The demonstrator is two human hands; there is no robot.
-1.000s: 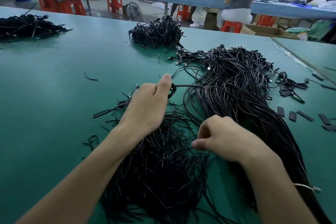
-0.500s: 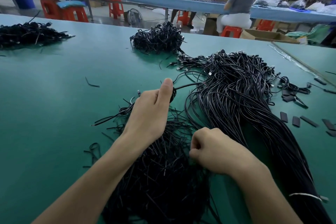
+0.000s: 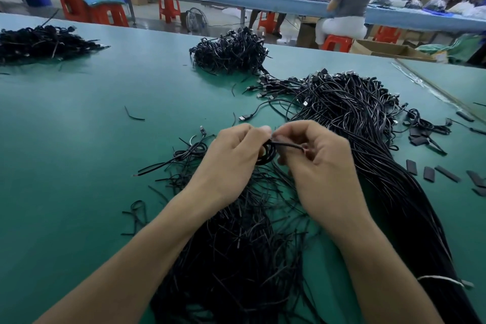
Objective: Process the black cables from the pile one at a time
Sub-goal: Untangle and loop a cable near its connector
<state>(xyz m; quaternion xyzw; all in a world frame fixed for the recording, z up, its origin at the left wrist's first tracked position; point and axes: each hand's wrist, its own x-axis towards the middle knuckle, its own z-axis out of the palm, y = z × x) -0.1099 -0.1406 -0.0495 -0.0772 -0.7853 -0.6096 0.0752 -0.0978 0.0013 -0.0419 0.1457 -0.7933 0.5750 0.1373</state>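
Two hands meet at frame centre above the green table (image 3: 79, 152). The left hand (image 3: 231, 160) grips a small coiled black cable (image 3: 273, 152); the right hand (image 3: 326, 166) pinches its straight end. The pile (image 3: 368, 123) of long black cables lies at centre right, just beside the right hand.

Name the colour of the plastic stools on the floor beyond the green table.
The stools are red-orange, seen best in the head view, the only one.
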